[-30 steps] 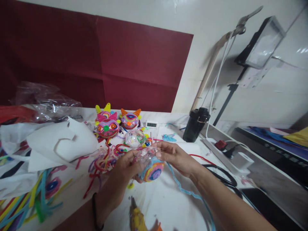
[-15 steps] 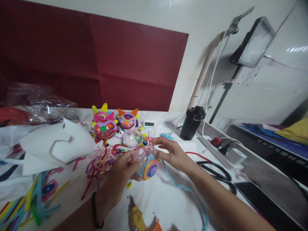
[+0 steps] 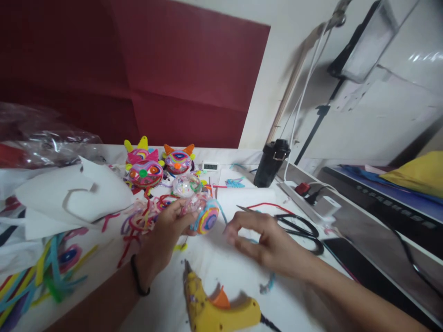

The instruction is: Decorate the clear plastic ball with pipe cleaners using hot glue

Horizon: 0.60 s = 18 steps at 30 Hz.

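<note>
My left hand [image 3: 169,226] is closed around a clear plastic ball [image 3: 195,203] whose near side bears a coiled disc of pipe cleaner [image 3: 207,221] in purple, orange, yellow and blue. A light blue pipe cleaner [image 3: 221,210] runs from the ball to the fingertips of my right hand [image 3: 259,235], which are pinched together on it. Its loose end shows below that hand. Nearest to my hands at the front lies a yellow glue gun [image 3: 221,311] with an orange trigger. Black-handled scissors [image 3: 299,228] lie behind my right wrist.
Several decorated animal-face balls [image 3: 146,173] stand at the back beside a small digital timer [image 3: 210,166]. Another clear ball [image 3: 187,185] sits before them. Loose pipe cleaners [image 3: 44,272] and white paper [image 3: 69,198] cover the left. A black bottle [image 3: 272,163], power strip [image 3: 308,203] and phone [image 3: 360,267] are right.
My right hand has moved from the ball toward the right and down, along the blue pipe cleaner. The view has tilted down, showing more of the glue gun.
</note>
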Motion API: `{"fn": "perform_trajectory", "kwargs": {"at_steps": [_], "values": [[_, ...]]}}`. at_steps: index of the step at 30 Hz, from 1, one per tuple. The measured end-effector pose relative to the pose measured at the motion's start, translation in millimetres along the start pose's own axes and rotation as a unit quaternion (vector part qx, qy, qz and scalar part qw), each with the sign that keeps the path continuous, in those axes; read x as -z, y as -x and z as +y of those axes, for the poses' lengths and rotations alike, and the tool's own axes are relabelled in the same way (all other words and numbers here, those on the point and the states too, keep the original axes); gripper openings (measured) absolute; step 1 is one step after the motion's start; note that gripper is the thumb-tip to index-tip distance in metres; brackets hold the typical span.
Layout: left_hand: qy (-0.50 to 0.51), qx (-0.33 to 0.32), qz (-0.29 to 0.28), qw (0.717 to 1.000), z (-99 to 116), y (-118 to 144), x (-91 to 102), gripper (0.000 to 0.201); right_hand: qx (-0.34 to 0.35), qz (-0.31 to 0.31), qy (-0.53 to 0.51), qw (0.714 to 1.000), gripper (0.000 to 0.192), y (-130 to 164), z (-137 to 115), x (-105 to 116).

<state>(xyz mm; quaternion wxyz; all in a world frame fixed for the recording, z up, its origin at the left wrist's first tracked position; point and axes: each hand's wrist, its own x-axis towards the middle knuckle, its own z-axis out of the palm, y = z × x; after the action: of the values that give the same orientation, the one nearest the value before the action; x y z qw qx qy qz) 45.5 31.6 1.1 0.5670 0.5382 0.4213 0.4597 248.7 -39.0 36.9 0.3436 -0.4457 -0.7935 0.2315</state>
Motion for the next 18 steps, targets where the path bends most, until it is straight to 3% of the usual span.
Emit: {"fn": "perform_trajectory", "kwargs": {"at_steps": [3, 6, 9, 10, 13, 16, 18], "values": [[0.01, -0.005, 0.007, 1.0, 0.8, 0.2, -1.5, 0.011, 0.026, -0.16, 0.021, 0.987, 0.025, 24.4, -17.7, -8.3], [0.008, 0.004, 0.005, 1.0, 1.1, 0.1, -2.7, 0.015, 0.045, -0.216, 0.102, 0.97, 0.05, 43.6, -22.0, -25.7], [0.005, 0.003, 0.0, 1.0, 0.1, 0.4, -2.8, 0.018, 0.102, -0.175, 0.234, 0.951, 0.05, 58.4, -11.7, -53.3], [0.003, 0.002, 0.002, 1.0, -0.3, 0.6, -2.8, 0.018, 0.143, -0.125, 0.276, 0.942, 0.042, 61.5, -6.7, -63.0], [-0.007, -0.003, 0.008, 1.0, -0.7, 0.9, -3.0, 0.016, 0.219, -0.062, 0.344, 0.911, 0.03, 62.6, 5.3, -82.8], [-0.019, -0.003, -0.001, 1.0, -0.6, 0.7, -2.8, 0.018, 0.245, -0.044, 0.358, 0.9, 0.025, 55.3, 3.0, -77.5], [-0.024, 0.0, -0.004, 1.0, -0.4, 0.4, -2.2, 0.025, 0.221, -0.066, 0.334, 0.914, 0.029, 51.8, -5.9, -60.1]]}}
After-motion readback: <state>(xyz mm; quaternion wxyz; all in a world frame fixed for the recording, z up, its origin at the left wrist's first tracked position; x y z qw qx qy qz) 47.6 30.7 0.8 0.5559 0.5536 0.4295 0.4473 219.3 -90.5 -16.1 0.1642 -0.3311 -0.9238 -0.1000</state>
